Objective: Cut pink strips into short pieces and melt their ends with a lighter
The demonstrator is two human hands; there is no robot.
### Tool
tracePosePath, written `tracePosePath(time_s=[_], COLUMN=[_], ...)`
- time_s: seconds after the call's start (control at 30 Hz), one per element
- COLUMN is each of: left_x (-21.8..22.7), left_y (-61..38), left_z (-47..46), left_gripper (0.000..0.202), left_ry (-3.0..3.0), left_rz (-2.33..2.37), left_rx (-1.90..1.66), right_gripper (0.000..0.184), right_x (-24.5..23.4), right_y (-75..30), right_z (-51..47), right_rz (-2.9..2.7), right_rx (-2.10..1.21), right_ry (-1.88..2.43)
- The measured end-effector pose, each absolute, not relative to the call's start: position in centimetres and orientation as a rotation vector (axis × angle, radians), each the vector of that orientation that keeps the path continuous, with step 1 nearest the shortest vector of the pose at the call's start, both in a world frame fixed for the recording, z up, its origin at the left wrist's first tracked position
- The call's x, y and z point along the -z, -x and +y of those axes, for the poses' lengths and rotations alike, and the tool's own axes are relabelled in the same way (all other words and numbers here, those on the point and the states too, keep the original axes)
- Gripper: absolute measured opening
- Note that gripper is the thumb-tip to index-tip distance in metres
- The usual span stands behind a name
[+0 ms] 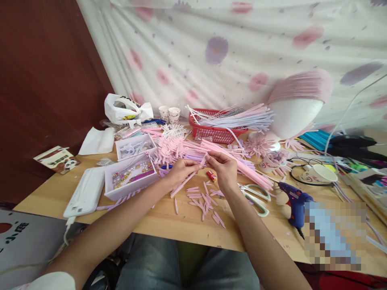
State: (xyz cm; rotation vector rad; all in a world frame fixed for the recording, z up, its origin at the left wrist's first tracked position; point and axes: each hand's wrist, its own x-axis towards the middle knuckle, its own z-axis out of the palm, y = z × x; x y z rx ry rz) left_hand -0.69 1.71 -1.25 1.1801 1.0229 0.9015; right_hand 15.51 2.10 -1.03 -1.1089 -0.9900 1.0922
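My left hand (180,169) and my right hand (223,168) meet above the wooden table (187,221), both pinched on a long pink pipe cleaner (185,183) that slants down to the left. Short cut pink pieces (205,199) lie scattered on the table just below my hands. A big pile of pink pipe cleaners (211,151) lies right behind them. A small red lighter (211,175) sits between my hands.
Scissors (256,197) and a blue glue gun (294,201) lie to the right. White boxes of beads (133,173) stand left, next to a white box lid (86,191). A red basket (216,127) of pipe cleaners, paper cups (169,113) and a white foam head (294,117) stand at the back.
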Motion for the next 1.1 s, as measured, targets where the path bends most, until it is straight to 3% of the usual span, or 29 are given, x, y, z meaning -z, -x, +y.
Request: tracePosePath(time_s=[0.33, 0.6, 1.1], left_x=[1.42, 1.18, 1.08], left_y=[0.84, 0.84, 0.83], left_z=[1.77, 1.70, 1.53], left_gripper=[0.041, 0.038, 0.029], left_ry=[-1.177, -1.109, -1.114], left_rz=[0.992, 1.002, 1.027], left_rx=[-0.904, -0.880, -0.877], right_gripper=[0.045, 0.030, 0.025], right_x=[0.92, 0.77, 0.70], right_y=[-15.59, -15.56, -15.61], right_z=[2.00, 1.96, 1.78], right_rz=[-0.929, -0.910, -0.973], right_rx=[-1.158, -1.179, -1.145], right_ry=[1.090, 1.028, 1.029])
